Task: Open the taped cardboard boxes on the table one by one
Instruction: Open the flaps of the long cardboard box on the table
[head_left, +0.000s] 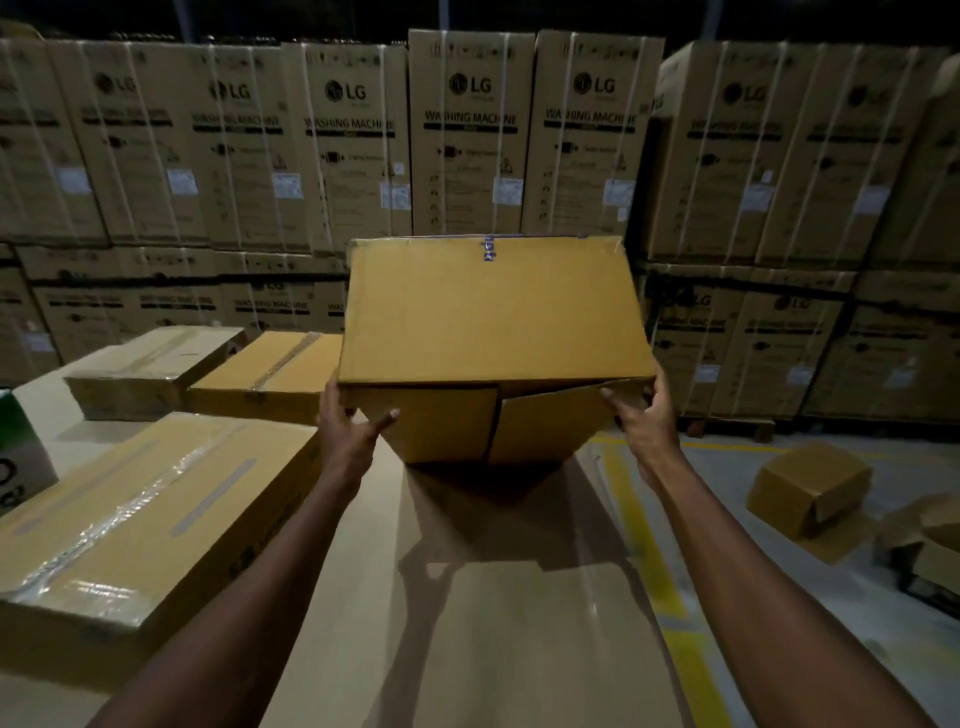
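On your left, three taped boxes (150, 525) lie flat on the table (498, 623). Your left hand (348, 431) grips the lifted box (493, 332) at its lower left edge, thumb on the flap. The box is plain tan, tilted, its near flaps loose. Your right hand (644, 415) holds its lower right corner.

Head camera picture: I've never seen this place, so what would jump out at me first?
First, the plain cardboard box in the centre, tilted and held up above the table by the left hand and the right hand, its near-side flaps no longer taped shut. Next, the wall of washing machine cartons stacked across the background. On the table's left lie three taped boxes, and opened boxes sit on the floor at right.
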